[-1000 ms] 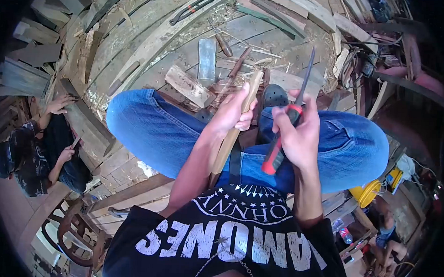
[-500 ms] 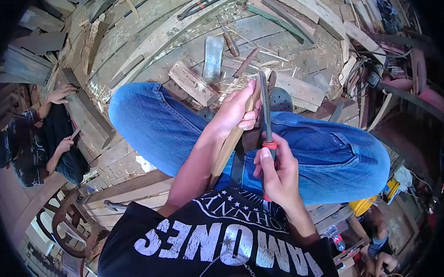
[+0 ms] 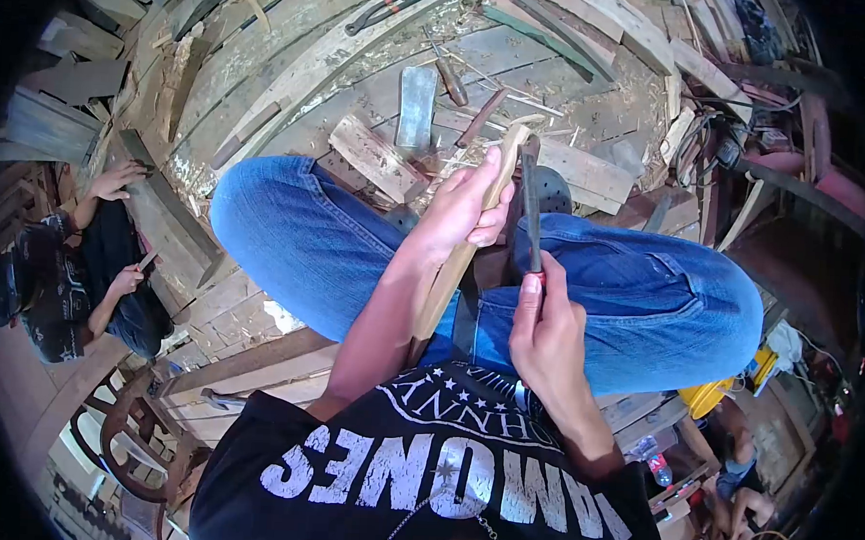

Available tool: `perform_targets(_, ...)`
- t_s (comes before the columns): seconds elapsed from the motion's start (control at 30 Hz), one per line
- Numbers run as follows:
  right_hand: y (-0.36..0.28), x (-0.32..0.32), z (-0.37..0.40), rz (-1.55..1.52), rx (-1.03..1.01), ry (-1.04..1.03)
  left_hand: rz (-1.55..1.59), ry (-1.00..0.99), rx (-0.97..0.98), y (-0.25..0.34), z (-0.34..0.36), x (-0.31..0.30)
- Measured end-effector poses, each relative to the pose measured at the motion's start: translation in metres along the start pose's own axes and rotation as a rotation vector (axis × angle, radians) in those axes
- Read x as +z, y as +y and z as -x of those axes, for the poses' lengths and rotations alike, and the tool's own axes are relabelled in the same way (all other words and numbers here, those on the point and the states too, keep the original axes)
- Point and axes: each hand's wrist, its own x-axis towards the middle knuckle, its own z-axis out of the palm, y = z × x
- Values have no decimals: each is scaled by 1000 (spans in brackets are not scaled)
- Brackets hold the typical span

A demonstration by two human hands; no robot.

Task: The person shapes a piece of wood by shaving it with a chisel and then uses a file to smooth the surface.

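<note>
My left hand [image 3: 467, 206] is wrapped round a long, slightly curved piece of wood [image 3: 441, 295] that slants up from my lap. The pale upper end of the wood stands clear above my fingers. In my right hand [image 3: 545, 335] is a chisel [image 3: 531, 209], gripped by its red and dark handle, with the long grey blade pointing away from me. The blade's far end is right beside the top of the wood, on its right side. A thin pale shaving curls near that end. Most of the handle is hidden in my palm.
A grey metal axe head [image 3: 416, 107] lies beside a rough wood block [image 3: 377, 159]. Beyond are a thin tool with a wooden handle [image 3: 450, 83] and pincers [image 3: 391, 10] on a curved beam. At left, another person [image 3: 51, 263] sits holding a small blade-like piece.
My right hand and the chisel have shifted slightly right and up, and the blade has moved apart from the wood's edge. My left hand still holds the wood, slightly turned.
</note>
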Motion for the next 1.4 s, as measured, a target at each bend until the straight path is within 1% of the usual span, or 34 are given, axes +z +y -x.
perform_targets(0.07,2,3,1,24,-28,-3,10,23,-9,2,0,1)
perform_targets(0.2,1,3,-2,40,-11,-10,6,30,-20,3,-2,2)
perform_targets(0.3,3,8,-5,97,-33,47,-41,31,-43,-1,-6,2)
perform_targets(0.37,2,10,-9,111,31,20,-120,69,-1,-4,-9,4)
perform_targets(0.47,7,27,-11,62,18,78,-132,96,-4,-5,-12,0)
perform_targets(0.53,5,26,-10,56,63,49,-125,97,-1,-3,-9,0)
perform_targets(0.6,7,30,-14,63,20,92,-125,85,17,3,-10,2)
perform_targets(0.63,11,33,-15,70,-61,128,-104,77,18,4,-10,1)
perform_targets(0.73,16,36,-16,77,-100,147,-66,97,9,3,-11,-1)
perform_targets(0.77,16,36,-15,31,-89,151,-47,86,-7,3,-10,0)
perform_targets(0.83,17,34,-10,38,-84,141,-18,45,-17,1,-9,0)
perform_targets(0.93,15,32,-9,41,-45,127,-20,40,-36,1,-10,0)
perform_targets(1.0,15,32,-8,-14,-23,133,-29,41,-39,1,-9,2)
perform_targets(1.1,20,32,-8,12,-67,137,-38,44,-53,0,-12,3)
perform_targets(1.17,19,30,-8,33,-52,128,-39,51,-70,-1,-13,3)
perform_targets(1.23,15,29,-10,52,-32,115,-75,39,-29,-2,-13,4)
perform_targets(1.3,10,26,-17,-1,27,108,-92,64,-22,-8,-14,3)
perform_targets(1.4,10,30,-23,23,-2,116,-134,96,-15,-7,-15,2)
